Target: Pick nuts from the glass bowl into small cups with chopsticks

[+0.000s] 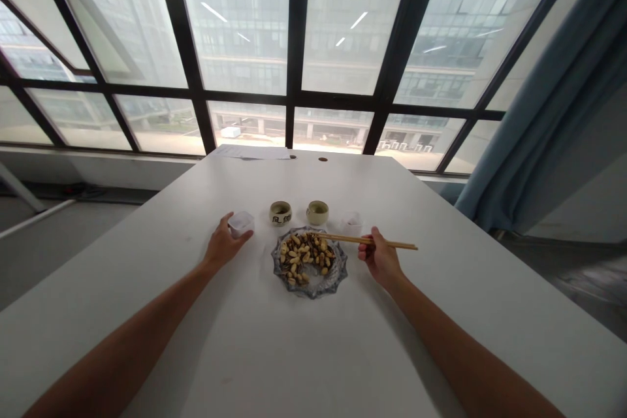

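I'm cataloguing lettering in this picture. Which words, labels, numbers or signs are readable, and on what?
Left cup: dark characters; the first resembles "风", the rest too blurred to read.
Papers: any print is too small to read.
Nothing else shows readable text.

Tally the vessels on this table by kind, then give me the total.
Greenish cups: 2
Small translucent containers: 2
Scalloped glass dish: 1
Total: 5
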Tool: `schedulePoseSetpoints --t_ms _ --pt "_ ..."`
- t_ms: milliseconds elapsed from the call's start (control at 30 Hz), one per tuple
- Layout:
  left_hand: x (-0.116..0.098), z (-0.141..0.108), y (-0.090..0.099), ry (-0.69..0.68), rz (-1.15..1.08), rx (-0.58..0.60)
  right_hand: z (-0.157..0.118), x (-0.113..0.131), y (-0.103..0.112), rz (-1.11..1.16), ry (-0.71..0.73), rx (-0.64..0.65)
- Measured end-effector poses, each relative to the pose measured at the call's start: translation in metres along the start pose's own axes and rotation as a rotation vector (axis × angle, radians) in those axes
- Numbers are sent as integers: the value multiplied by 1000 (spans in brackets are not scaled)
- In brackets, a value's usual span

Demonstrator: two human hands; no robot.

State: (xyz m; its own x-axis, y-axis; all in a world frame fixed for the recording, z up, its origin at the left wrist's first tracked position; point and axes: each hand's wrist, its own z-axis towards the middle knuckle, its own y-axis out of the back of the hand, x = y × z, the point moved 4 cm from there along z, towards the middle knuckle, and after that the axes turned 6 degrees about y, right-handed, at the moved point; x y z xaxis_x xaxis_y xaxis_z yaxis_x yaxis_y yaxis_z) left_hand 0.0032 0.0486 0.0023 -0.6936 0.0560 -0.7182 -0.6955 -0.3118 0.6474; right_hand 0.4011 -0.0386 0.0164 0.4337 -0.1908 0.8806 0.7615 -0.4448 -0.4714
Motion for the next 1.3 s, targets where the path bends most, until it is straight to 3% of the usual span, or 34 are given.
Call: schedulePoseSetpoints --t_ms 300,633,900,1300 --pt "-6 -4 1 11 10 18 -8 -9 -2 13 -88 -49" --pt "-6 -5 2 16 31 29 -9 -11 -2 36 -70 -30" --pt "-7 -6 2 6 17 31 -6 -12 2 -20 38 52" --pt "-9 -7 4 4 34 48 -6 -15 2 -18 4 -6"
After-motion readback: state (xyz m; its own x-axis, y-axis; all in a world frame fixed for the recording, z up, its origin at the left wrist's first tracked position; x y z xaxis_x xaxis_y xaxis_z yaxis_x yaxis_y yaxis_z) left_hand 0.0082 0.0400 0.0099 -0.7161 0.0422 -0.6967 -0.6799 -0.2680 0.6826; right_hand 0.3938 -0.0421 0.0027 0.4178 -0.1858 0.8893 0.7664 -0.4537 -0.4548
